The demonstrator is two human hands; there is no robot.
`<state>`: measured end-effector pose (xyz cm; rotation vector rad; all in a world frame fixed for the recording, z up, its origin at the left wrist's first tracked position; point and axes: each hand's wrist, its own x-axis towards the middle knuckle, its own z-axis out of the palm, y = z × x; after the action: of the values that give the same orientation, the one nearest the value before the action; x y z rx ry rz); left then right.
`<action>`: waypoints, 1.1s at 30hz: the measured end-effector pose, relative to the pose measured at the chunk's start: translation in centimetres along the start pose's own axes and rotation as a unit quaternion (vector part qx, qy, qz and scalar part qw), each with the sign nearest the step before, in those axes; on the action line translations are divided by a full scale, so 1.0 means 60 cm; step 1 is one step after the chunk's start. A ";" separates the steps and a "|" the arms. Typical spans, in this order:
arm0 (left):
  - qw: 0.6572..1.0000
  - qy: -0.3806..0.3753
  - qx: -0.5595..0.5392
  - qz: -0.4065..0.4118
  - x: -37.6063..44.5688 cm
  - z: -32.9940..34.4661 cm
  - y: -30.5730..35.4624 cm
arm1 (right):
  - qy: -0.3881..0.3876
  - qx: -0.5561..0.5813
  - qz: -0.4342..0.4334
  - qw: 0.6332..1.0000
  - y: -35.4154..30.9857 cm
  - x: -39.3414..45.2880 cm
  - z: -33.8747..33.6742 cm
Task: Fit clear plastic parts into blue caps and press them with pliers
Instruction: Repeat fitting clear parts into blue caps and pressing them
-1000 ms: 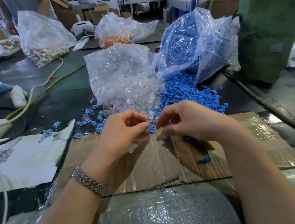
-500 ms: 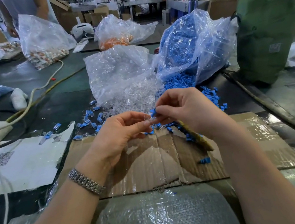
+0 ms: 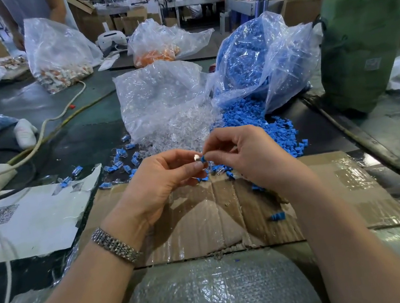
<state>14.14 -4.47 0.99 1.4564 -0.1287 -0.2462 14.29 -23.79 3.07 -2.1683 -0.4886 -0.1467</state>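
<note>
Looking down from the head camera, you are pinching a small clear plastic part [image 3: 196, 157] between the thumb and forefinger of your left hand [image 3: 162, 180], and your right hand [image 3: 247, 156] is pinching a small blue cap [image 3: 203, 159] right against it; each grip is closed on its own piece, and the two pieces are touching at your fingertips, raised above the creased, tape-glossed cardboard sheet [image 3: 225, 210] lying on the dark tabletop [image 3: 87, 136]. Just beyond your hands a crinkled transparent bag [image 3: 160, 98] is spilling glassy clear pieces [image 3: 181, 131], and beside it a second bag [image 3: 258, 57] is pouring out a heap of matte blue caps [image 3: 260, 124]. Near your left hand, small blue-and-clear pieces [image 3: 120, 160] are lying scattered, and one lone blue cap [image 3: 277, 216] is resting on the cardboard by your right forearm. A ribbed metal watch band [image 3: 116, 245] is circling your left wrist. Torn white paper [image 3: 34, 220] is lying left of the cardboard, and bubbly plastic wrap [image 3: 210, 292] is covering the near edge. A green sack [image 3: 361, 40] is standing at the far right.
</note>
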 end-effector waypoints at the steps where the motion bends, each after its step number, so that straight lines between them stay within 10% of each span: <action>1: 1.000 -0.003 0.000 0.000 0.000 -0.001 0.001 | 0.011 0.003 0.012 1.000 0.001 0.000 -0.005; 8: 1.000 0.014 -0.019 0.019 -0.002 -0.001 0.002 | -0.043 -0.317 0.301 0.898 0.039 -0.011 -0.045; 13: 0.999 0.011 -0.047 0.021 -0.001 -0.008 0.008 | -0.057 -0.329 0.281 0.900 0.033 -0.008 -0.033; 19: 0.992 0.049 -0.112 0.019 0.004 -0.012 0.008 | 0.002 -0.131 0.259 0.957 0.026 -0.010 -0.048; 25: 0.990 0.050 -0.131 0.030 0.008 -0.016 0.007 | -0.171 0.183 0.236 0.939 -0.001 -0.019 -0.033; 33: 0.992 0.051 -0.097 0.054 0.012 -0.016 0.002 | -0.198 0.161 0.203 0.945 -0.026 -0.023 -0.019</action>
<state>15.07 -3.73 0.96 1.2607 -0.0986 -0.0926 12.47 -24.26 4.50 -1.9242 -0.2511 0.5687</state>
